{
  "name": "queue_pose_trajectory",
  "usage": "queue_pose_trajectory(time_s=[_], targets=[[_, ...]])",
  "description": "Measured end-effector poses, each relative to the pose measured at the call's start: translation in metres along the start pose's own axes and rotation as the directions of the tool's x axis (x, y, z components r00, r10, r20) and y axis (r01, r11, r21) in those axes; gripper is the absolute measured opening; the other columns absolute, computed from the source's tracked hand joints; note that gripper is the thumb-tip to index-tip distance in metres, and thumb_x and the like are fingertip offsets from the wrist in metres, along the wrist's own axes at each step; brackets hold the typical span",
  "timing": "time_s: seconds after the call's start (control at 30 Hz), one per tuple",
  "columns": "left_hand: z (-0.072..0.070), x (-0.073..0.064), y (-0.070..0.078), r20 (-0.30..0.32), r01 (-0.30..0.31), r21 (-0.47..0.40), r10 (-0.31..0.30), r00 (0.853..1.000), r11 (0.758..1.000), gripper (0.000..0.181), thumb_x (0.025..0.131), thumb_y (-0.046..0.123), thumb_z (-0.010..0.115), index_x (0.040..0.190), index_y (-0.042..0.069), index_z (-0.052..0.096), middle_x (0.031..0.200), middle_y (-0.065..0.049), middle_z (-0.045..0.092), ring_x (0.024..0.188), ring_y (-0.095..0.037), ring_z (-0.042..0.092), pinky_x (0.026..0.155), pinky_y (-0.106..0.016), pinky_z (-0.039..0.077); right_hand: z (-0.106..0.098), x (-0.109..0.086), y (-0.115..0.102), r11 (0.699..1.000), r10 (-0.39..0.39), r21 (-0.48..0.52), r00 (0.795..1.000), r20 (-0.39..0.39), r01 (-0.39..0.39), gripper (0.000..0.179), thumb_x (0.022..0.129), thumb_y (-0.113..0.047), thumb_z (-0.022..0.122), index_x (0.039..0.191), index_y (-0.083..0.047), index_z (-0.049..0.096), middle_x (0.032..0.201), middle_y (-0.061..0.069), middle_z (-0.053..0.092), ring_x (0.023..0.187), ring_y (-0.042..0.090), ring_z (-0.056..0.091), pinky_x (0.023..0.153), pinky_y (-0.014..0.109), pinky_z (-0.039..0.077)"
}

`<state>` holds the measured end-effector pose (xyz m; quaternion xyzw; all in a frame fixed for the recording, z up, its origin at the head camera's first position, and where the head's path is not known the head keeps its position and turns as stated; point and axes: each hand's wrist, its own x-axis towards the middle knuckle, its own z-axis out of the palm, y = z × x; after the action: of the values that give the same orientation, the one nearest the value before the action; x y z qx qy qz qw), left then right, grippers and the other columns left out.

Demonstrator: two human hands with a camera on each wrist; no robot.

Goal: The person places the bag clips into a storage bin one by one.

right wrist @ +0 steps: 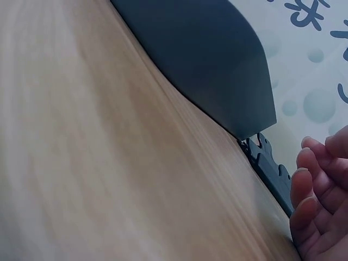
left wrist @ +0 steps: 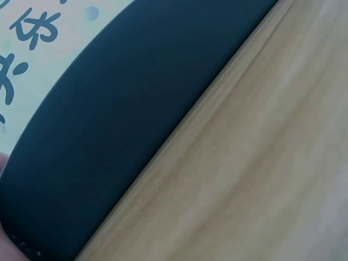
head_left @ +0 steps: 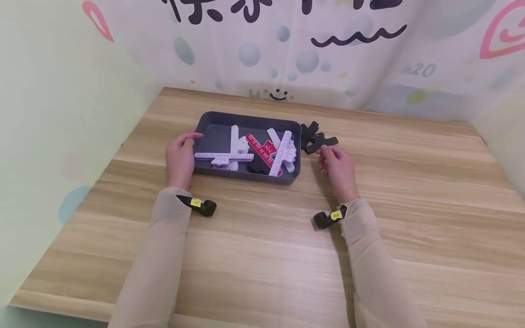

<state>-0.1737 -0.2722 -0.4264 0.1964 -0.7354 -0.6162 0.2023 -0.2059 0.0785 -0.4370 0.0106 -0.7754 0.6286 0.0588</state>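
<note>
While a broad wood-grain bench (head_left: 262, 237) carries everything, a shallow dark grey rectangular tray (head_left: 246, 176), probably stiff plastic, rests towards its far side. The tray looks rigid and fairly light; its end walls seem the best place to hold, since a tilt could slide the loose contents. The left hand (head_left: 180, 157) grips its left end, fingers at the rim; the right hand (head_left: 339, 168) is off the opposite end, fingers bent and narrowly spaced.

Inside the tray lie a long lilac ruler-edged clip (head_left: 223, 157), a white clip (head_left: 234, 141) and, at the right, a second lilac clip (head_left: 280, 155) across a red clip with white markings (head_left: 269, 147).

Just outside the tray's right end, 2 flat black notched clips (head_left: 326, 142) lie on the bench. The right fingertips reach the nearer black piece; whether they pinch it, I cannot tell. It looks light, stiff and smooth, so a projecting arm should give the surest purchase.
</note>
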Motion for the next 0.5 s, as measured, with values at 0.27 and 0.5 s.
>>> queue_pose_trajectory(time_s=[0.27, 0.5], targets=[[-0.0003, -0.0003, 0.0005, 0.007, -0.006, 0.015, 0.006, 1.000, 1.000, 0.029, 0.091, 0.015, 0.042, 0.099, 0.016, 0.069, 0.123, 0.004, 0.053, 0.115, -0.005, 0.042, 0.098, -0.024, 0.028, -0.0005, -0.0002, -0.0009, 0.999, -0.004, -0.054, 1.000, 0.027, 0.005, 0.038, 0.090, -0.037, 0.049, 0.094, -0.002, 0.062, 0.077, 0.008, 0.056, 0.063, 0.016, 0.049, 0.051, 0.024, 0.042], [-0.0003, -0.0001, -0.0005, 0.008, -0.003, 0.061, 0.003, 1.000, 0.998, 0.028, 0.091, 0.015, 0.043, 0.096, 0.017, 0.070, 0.124, 0.005, 0.053, 0.117, -0.005, 0.041, 0.099, -0.024, 0.028, -0.0004, -0.0009, -0.0002, 0.995, -0.014, -0.097, 0.999, 0.042, 0.018, 0.037, 0.090, -0.036, 0.050, 0.094, -0.003, 0.063, 0.077, 0.009, 0.057, 0.063, 0.017, 0.049, 0.051, 0.024, 0.042]])
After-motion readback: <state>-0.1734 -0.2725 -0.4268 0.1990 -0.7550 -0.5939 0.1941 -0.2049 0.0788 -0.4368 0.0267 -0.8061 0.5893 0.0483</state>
